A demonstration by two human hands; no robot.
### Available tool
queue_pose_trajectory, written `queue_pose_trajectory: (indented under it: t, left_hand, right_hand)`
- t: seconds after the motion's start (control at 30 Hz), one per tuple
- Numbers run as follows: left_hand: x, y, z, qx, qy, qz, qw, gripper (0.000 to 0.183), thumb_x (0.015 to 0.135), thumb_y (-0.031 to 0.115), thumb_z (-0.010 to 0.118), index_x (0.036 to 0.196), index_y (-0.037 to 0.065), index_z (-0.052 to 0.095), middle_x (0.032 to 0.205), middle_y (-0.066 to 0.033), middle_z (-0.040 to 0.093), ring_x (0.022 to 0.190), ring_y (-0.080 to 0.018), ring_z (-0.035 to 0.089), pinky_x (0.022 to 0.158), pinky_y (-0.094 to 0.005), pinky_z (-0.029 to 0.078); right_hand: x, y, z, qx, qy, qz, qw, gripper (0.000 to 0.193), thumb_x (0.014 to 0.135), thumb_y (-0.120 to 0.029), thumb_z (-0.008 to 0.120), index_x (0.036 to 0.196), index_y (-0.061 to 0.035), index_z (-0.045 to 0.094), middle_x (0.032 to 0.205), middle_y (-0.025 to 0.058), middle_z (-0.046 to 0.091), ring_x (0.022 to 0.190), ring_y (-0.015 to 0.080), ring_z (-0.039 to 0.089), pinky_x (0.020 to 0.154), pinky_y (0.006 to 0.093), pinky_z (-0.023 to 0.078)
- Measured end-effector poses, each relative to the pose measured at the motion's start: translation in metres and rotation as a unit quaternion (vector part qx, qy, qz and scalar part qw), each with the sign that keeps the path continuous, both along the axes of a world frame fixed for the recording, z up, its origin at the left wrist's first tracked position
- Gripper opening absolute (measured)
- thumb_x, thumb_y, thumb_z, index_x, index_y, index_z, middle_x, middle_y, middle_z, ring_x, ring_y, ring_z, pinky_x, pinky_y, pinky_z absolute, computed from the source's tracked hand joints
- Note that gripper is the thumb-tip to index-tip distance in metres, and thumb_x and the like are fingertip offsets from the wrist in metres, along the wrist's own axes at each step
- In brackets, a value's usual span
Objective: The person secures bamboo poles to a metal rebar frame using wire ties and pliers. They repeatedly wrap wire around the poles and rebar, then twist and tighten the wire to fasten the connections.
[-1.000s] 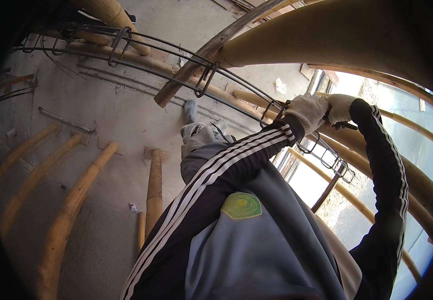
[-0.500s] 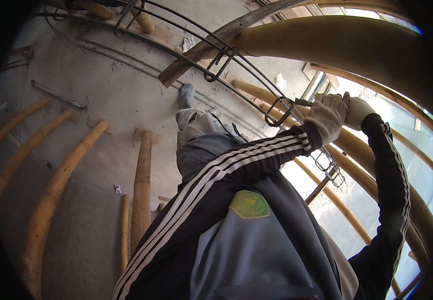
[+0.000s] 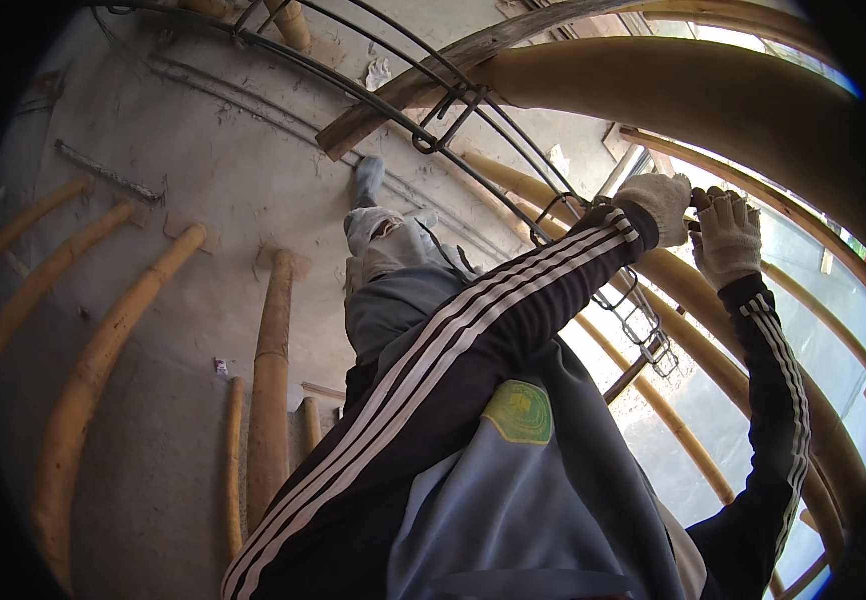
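Both my hands wear pale knit gloves and meet at the upper right, beside a cage of thin steel bars. My left hand (image 3: 659,207) is closed, its fingers turned toward the right one. Close by, my right hand (image 3: 729,240) is curled with its fingertips bent inward. Something small and dark shows between them, too hidden to name. Left of my hands runs the rebar cage (image 3: 373,103), two long bars with square wire stirrups (image 3: 445,125) around them. My left forearm covers part of the cage; more stirrups (image 3: 643,325) hang below that wrist.
A thick bamboo pole (image 3: 673,85) passes just above my hands, with a rough wooden plank (image 3: 383,113) crossing the cage. Several upright bamboo poles (image 3: 273,370) stand at the left on the grey concrete floor (image 3: 193,300). More slanting bamboo poles (image 3: 703,450) lie at the right.
My left hand has moved up and right, away from the stirrup where a dark tool tip showed. My right hand has turned upward, and a narrow gap now shows between the hands.
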State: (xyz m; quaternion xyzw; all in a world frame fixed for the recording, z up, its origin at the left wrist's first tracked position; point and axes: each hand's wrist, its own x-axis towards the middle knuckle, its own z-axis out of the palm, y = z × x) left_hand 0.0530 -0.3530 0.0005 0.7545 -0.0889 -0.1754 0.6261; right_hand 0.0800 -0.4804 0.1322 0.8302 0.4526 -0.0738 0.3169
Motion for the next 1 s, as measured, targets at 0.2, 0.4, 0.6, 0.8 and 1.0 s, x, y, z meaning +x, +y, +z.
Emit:
queue_pose_trajectory:
  t: [0.2,0.4,0.6,0.8,1.0]
  left_hand:
    - [-0.018,-0.031,-0.004,0.144,-0.089,0.131,0.977,0.048,0.086,0.034,0.073,0.123,0.004,0.061,0.112,-0.0143,0.070,0.108,-0.0284,0.068,0.090,-0.0456,0.052]
    - [-0.028,-0.055,-0.013,0.206,-0.165,0.180,0.948,0.035,0.094,0.033,0.061,0.117,0.007,0.063,0.109,-0.0095,0.067,0.104,-0.0241,0.065,0.089,-0.0466,0.045]
    - [-0.025,-0.051,-0.016,0.160,-0.146,0.201,0.955,0.044,0.083,0.037,0.076,0.113,0.006,0.065,0.106,-0.0124,0.069,0.099,-0.0256,0.067,0.086,-0.0451,0.051]
    - [-0.022,-0.050,-0.020,0.127,-0.144,0.188,0.963,0.037,0.091,0.038,0.065,0.110,0.007,0.067,0.099,-0.0107,0.070,0.091,-0.0241,0.069,0.079,-0.0417,0.054]
    - [-0.021,-0.048,-0.022,0.102,-0.139,0.129,0.976,0.041,0.082,0.035,0.076,0.109,0.005,0.068,0.098,-0.0139,0.073,0.088,-0.0302,0.074,0.079,-0.0435,0.060]
  right_hand:
    - [0.010,-0.022,-0.033,-0.038,-0.033,-0.052,0.997,0.051,0.073,-0.016,0.080,0.122,-0.0135,0.065,0.116,0.0062,0.063,0.109,0.0294,0.060,0.091,0.0497,0.049]
    - [0.004,-0.002,-0.021,-0.101,0.006,-0.125,0.987,0.051,0.075,-0.016,0.080,0.124,-0.0123,0.065,0.119,0.0075,0.065,0.114,0.0313,0.060,0.097,0.0499,0.048]
    - [0.003,0.010,-0.018,-0.061,0.004,-0.122,0.991,0.051,0.076,-0.018,0.082,0.123,-0.0123,0.066,0.121,0.0073,0.066,0.118,0.0299,0.060,0.101,0.0470,0.047]
    - [-0.001,0.003,-0.020,-0.039,0.001,-0.106,0.994,0.045,0.075,-0.018,0.082,0.117,-0.0109,0.068,0.115,0.0079,0.068,0.114,0.0293,0.063,0.101,0.0451,0.048]
    - [0.003,-0.007,-0.023,-0.047,0.026,-0.115,0.992,0.037,0.074,-0.023,0.083,0.107,-0.0098,0.070,0.103,0.0076,0.071,0.102,0.0292,0.068,0.094,0.0439,0.052]
